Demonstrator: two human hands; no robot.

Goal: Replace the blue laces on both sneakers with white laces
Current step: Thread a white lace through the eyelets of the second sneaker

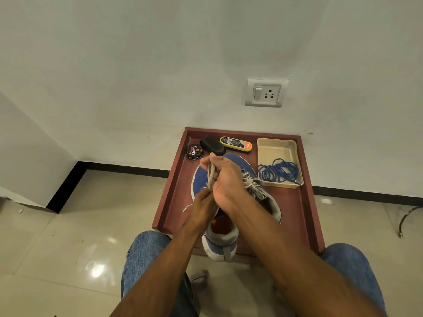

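Right hand [225, 179] and left hand [201, 202] both grasp white lace [211, 173] over near sneaker [219, 245], tray [306, 213] near edge. Pull ends even, keep lace flat, untwisted.

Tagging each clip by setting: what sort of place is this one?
Probably a room in a home: glossy tiled floor, plain white wall with a switch-and-socket plate, and a low reddish tray table set out with a shoe polish tin.

Home room corner, tiled floor [68, 236], wall socket [265, 93], black skirting [128, 168]
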